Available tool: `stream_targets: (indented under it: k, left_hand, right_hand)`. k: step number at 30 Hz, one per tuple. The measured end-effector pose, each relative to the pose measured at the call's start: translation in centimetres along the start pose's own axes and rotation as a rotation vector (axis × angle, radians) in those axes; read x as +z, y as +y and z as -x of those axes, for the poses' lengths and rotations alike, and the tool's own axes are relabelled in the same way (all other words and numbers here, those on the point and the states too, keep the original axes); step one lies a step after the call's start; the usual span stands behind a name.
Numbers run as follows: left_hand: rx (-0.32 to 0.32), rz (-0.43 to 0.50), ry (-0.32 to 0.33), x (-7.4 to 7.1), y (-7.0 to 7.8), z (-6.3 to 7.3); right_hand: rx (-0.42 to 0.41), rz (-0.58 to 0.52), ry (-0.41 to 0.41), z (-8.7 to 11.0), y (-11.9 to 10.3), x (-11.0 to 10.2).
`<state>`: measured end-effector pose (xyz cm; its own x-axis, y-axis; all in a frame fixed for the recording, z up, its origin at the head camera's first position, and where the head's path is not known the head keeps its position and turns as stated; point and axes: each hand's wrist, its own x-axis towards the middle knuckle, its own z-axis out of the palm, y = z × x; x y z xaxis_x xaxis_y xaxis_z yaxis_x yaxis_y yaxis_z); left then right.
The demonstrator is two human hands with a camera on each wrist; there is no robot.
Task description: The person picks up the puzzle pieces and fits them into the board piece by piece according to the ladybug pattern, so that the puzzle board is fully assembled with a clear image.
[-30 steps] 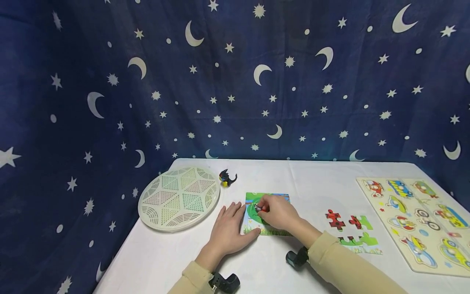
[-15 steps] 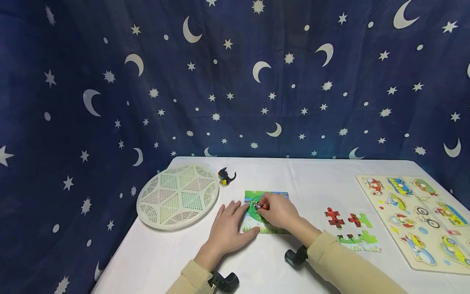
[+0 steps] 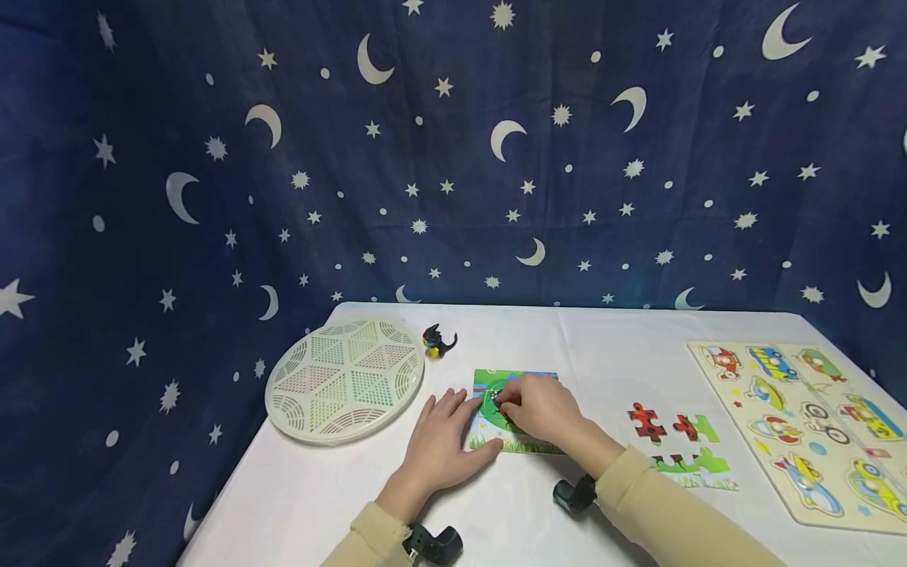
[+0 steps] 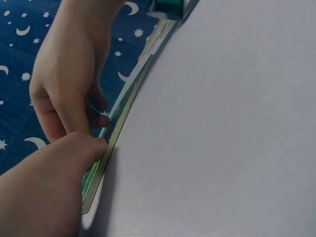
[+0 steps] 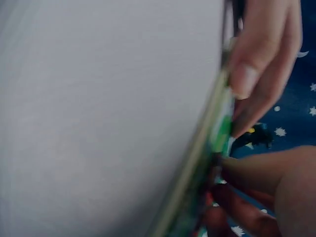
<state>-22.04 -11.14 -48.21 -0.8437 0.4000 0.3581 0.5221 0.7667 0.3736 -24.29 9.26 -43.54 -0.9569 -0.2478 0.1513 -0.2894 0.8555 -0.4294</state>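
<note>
A small square picture puzzle board [image 3: 524, 446], with green leaf and grass prints, lies flat on the white table. My left hand [image 3: 441, 441] rests at its left side, fingers extended near the left edge and thumb on the front edge. Over the middle of the board, my right hand [image 3: 542, 409] pinches a small puzzle piece [image 3: 496, 397] with a dark and white print, low against the board. Fingers cover most of that piece. To the right lie loose jigsaw pieces: a red one with black spots [image 3: 646, 423], a red-and-green one [image 3: 686, 428] and green ones [image 3: 710, 461].
A round white patterned lid-like disc [image 3: 346, 383] lies at the left. Behind the board stands a small black dragon-like figure [image 3: 439, 341]. At the right is a wooden vehicle puzzle board [image 3: 772, 472]. A starry blue curtain [image 3: 453, 157] hangs behind the table.
My right fingers have shifted slightly on the small piece over the board, and more red shows below them. The left hand keeps its place at the board's edge.
</note>
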Motion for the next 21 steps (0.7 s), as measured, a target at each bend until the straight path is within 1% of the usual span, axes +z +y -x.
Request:
stream_targets:
  k: [4, 7, 12, 17, 21]
  left_hand:
    - [-0.001, -0.004, -0.005, 0.0, 0.0, -0.1]
    - [-0.001, -0.006, -0.006, 0.0, 0.0, -0.1]
    - [-0.016, -0.013, -0.013, -0.1, 0.0, -0.1]
    - [-0.025, -0.021, -0.014, -0.1, 0.1, 0.0]
    - [-0.029, -0.011, -0.013, 0.0, 0.1, -0.1]
  right_hand:
    - [-0.082, -0.009, -0.044, 0.5, 0.2, -0.7]
    - [-0.102, -0.039, -0.059, 1.0, 0.6, -1.1]
    - [-0.067, -0.072, -0.057, 1.9, 1.6, -1.8]
    - [-0.040, -0.066, -0.046, 2.7, 2.8, -2.5]
    - [-0.002, -0.061, -0.043, 3.3, 3.8, -3.1]
